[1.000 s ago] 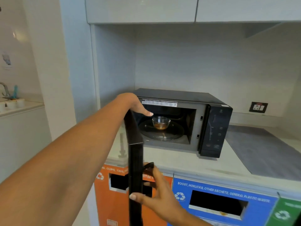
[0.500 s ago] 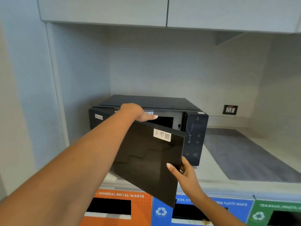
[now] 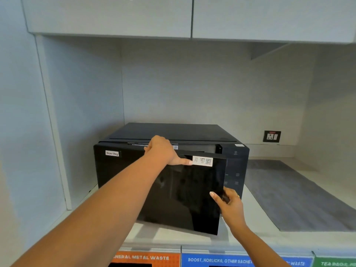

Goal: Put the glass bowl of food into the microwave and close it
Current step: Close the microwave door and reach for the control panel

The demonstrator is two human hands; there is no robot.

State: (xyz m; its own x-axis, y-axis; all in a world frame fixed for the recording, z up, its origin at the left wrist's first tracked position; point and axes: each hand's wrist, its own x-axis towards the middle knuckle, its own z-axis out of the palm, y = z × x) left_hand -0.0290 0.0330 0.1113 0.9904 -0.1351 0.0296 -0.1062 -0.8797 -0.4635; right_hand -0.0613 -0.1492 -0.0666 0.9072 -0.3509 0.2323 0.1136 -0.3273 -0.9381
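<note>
Head view is showing a black microwave (image 3: 173,132) sitting on a pale worktop (image 3: 269,237) under some cupboards (image 3: 107,16). Its door (image 3: 183,193) is almost shut, but the right edge is standing out a little from the front, so a thin gap is showing at the top.

The left hand (image 3: 161,151) is lying over the top edge of the door. Its thumb is pressing flat on the dark glass, just beside a white sticker (image 3: 202,161), and the other fingers are curling over the edge, out of sight. The right hand (image 3: 229,203) is pinching the door's free edge low down, with the thumb on the front and the fingers tucked behind.

The glass bowl of food is not showing anywhere; the door is hiding the inside, so I am guessing it is in there but cannot tell. A small label (image 3: 112,153) on the door is reading "Non-Veg".

I think the closing push is nearly done. What could go wrong? The right fingers are sitting behind the door edge, so a quick push could nip them against the button panel (image 3: 234,170). A push that is too soft could leave the door unlatched. A hard shove could slide the whole microwave back on the smooth worktop.
</note>
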